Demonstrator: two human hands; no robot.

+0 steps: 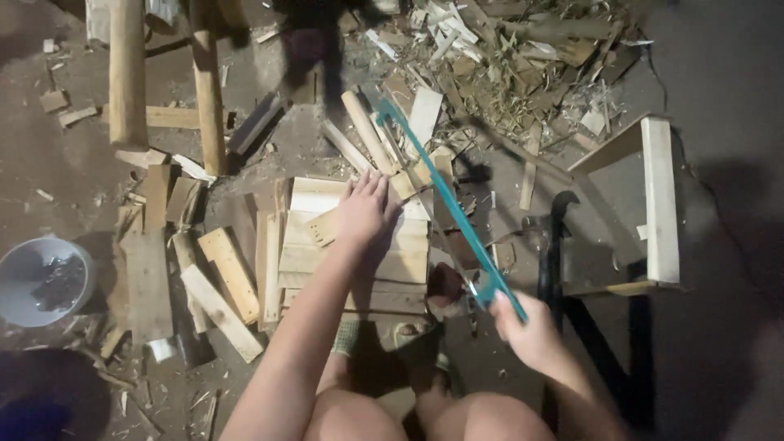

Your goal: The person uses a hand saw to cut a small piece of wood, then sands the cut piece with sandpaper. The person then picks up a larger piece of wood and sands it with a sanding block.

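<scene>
My left hand (363,211) lies flat, fingers spread, on a stack of pale wooden boards (306,249) on the ground. My right hand (523,327) grips the handle of a teal-framed hand saw (445,200). The saw runs diagonally from my hand up and left, and crosses the right edge of the boards beside my left hand. My knees and a foot in a sandal show at the bottom of the view.
Loose planks (220,286) and offcuts lie left of the boards. A pale bowl (24,278) with dark bits sits far left. Two round poles (126,73) stand upper left. Wood scraps (506,57) pile at top. A wooden stool frame (657,204) and a hammer (551,245) are right.
</scene>
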